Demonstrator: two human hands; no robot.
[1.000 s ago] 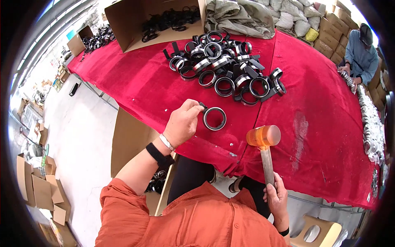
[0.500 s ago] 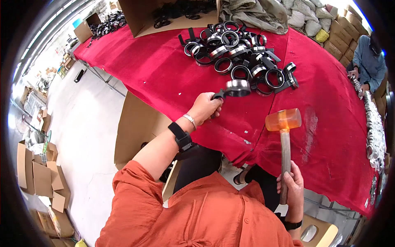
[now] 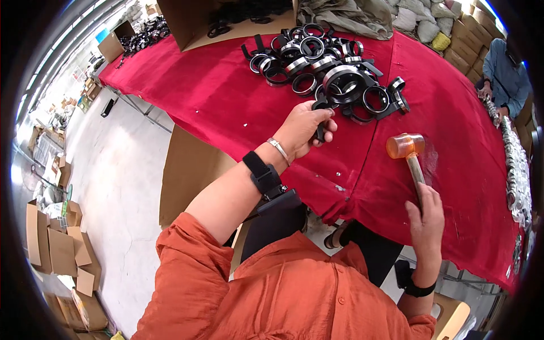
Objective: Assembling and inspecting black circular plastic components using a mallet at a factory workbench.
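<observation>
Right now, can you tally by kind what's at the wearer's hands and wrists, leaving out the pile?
Ring part in the left hand: 1
Mallet at the right hand: 1
Silver bracelet on the left wrist: 1
Black wrist straps, one per arm: 2
Total: 5

Your left hand (image 3: 306, 129) hides part of the black tab (image 3: 321, 105); your right hand (image 3: 428, 218) covers the mallet's (image 3: 405, 145) lower handle. The top edge crops 1 cardboard box (image 3: 177, 25), its dark contents (image 3: 249, 12) too murky to separate.
</observation>
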